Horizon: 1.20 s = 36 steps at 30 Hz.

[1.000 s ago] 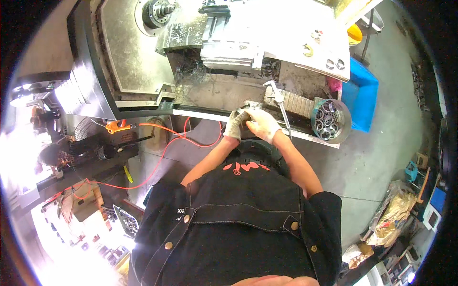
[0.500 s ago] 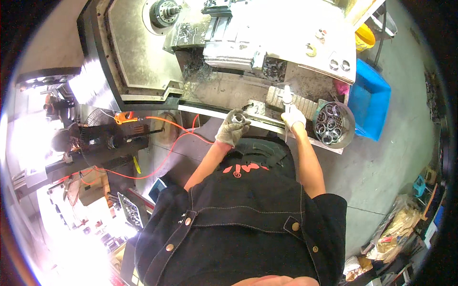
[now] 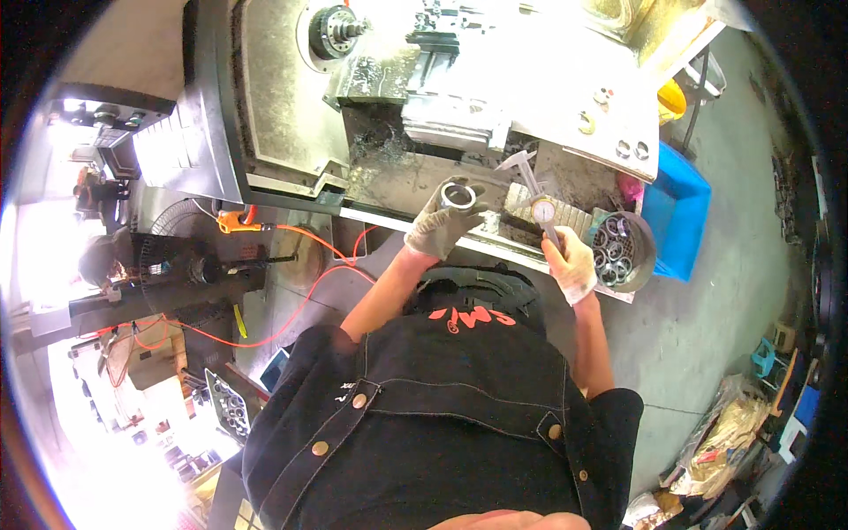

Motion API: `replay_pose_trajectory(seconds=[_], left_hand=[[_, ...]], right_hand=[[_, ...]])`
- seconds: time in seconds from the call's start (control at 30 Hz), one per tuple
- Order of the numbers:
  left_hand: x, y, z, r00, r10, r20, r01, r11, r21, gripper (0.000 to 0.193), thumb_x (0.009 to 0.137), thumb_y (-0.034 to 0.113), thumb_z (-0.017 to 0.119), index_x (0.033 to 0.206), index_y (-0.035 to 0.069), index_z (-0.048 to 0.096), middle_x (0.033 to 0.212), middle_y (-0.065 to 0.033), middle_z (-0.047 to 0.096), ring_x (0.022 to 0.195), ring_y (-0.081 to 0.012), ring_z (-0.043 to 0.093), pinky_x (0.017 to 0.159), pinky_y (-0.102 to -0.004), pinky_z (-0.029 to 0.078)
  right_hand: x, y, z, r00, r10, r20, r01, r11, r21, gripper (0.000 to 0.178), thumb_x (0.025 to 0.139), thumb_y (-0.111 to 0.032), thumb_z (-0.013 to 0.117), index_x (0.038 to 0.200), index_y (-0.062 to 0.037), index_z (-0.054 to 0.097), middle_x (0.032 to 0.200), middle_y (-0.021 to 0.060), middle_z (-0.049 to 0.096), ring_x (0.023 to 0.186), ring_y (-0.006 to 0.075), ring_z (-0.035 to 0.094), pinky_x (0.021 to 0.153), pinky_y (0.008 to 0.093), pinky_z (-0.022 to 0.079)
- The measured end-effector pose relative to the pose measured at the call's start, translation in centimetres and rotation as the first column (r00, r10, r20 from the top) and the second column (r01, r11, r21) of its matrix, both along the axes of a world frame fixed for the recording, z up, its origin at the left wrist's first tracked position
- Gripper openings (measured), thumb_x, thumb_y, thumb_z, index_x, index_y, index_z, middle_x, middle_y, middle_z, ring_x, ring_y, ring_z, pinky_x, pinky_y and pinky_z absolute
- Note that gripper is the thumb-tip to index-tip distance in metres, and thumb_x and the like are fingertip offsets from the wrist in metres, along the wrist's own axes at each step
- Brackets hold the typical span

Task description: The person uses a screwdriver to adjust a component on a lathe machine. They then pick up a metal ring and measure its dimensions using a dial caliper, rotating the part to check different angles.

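My gloved left hand grips a shiny metal ring between thumb and fingers, its round opening facing up. Off to the right, my gloved right hand is closed around the lower end of a dial caliper. The caliper's jaws point away from me, up and to the left, and appear parted. Ring and caliper are apart. Just right of the right hand stands a round metal basket with several similar rings in it.
In front is a lathe with a chuck at the upper left. Two rings lie on the bright work surface. A blue bin stands beyond the basket. An orange hose with an air gun runs at the left.
My left hand has lifted the ring slightly up and right. My right hand has moved right and nearer; the caliper has turned, so its dial and jaws now show. The whole view has shifted a little.
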<state>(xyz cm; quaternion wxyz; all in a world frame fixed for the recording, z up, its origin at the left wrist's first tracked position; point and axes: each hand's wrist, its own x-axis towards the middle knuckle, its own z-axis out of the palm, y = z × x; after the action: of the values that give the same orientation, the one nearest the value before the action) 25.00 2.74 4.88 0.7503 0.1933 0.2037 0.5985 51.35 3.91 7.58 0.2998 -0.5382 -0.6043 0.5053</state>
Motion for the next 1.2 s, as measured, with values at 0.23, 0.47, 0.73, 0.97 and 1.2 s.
replay_pose_trajectory(seconds=[0.23, 0.47, 0.73, 0.97, 1.2], left_hand=[[-0.8, 0.9, 6.5, 0.981, -0.061, 0.185, 0.025, 0.982, 0.187, 0.065, 0.076, 0.032, 0.071, 0.132, 0.016, 0.042, 0.137, -0.0045, 0.042, 0.127, -0.0283, 0.037, 0.107, -0.0504, 0.025], [-3.1, 0.4, 5.6, 0.995, -0.006, 0.104, -0.005, 0.995, 0.101, 0.057, 0.078, 0.03, 0.07, 0.127, 0.013, 0.047, 0.128, -0.0075, 0.05, 0.122, -0.0274, 0.044, 0.105, -0.048, 0.029], [-6.5, 1.8, 5.4, 0.952, 0.098, 0.289, -0.115, 0.992, 0.043, 0.051, 0.077, 0.022, 0.071, 0.122, 0.011, 0.051, 0.115, -0.0066, 0.059, 0.112, -0.0252, 0.053, 0.099, -0.0467, 0.038], [-7.7, 1.5, 5.9, 0.999, 0.042, -0.015, -0.038, 0.981, 0.188, 0.059, 0.076, 0.029, 0.073, 0.123, 0.005, 0.047, 0.114, -0.0111, 0.059, 0.1, -0.0304, 0.06, 0.088, -0.0493, 0.046], [-5.4, 1.2, 7.7, 0.952, 0.077, 0.297, -0.087, 0.996, 0.022, 0.048, 0.081, 0.028, 0.067, 0.12, 0.008, 0.048, 0.117, -0.0142, 0.057, 0.107, -0.0315, 0.056, 0.099, -0.0484, 0.039]], right_hand=[[-3.1, -0.4, 4.3, 0.995, 0.063, -0.071, -0.057, 0.994, 0.092, 0.017, 0.085, -0.014, 0.059, 0.097, -0.002, 0.059, 0.065, 0.0006, 0.057, 0.058, 0.0059, 0.05, 0.055, 0.0218, 0.042], [-7.0, 0.0, 2.0, 0.947, -0.086, -0.311, 0.056, 0.993, -0.103, 0.015, 0.086, -0.01, 0.059, 0.098, -0.0018, 0.058, 0.075, -0.0009, 0.058, 0.065, 0.0047, 0.051, 0.057, 0.0192, 0.041], [-10.7, 0.6, 2.4, 0.989, -0.052, -0.138, 0.057, 0.998, 0.029, 0.033, 0.083, -0.017, 0.066, 0.11, 0.0001, 0.057, 0.077, -0.0021, 0.057, 0.068, 0.0044, 0.047, 0.064, 0.0201, 0.041], [-10.3, 1.0, 5.8, 0.997, -0.074, -0.026, 0.077, 0.992, 0.104, 0.038, 0.08, -0.022, 0.07, 0.109, -0.0009, 0.059, 0.083, 0.0, 0.062, 0.073, 0.0059, 0.052, 0.069, 0.0221, 0.044], [-12.9, 0.7, 10.5, 0.965, -0.166, 0.205, 0.082, 0.926, 0.368, 0.045, 0.075, -0.02, 0.073, 0.115, -0.0068, 0.058, 0.08, 0.0035, 0.062, 0.067, 0.0075, 0.054, 0.065, 0.0228, 0.046]])
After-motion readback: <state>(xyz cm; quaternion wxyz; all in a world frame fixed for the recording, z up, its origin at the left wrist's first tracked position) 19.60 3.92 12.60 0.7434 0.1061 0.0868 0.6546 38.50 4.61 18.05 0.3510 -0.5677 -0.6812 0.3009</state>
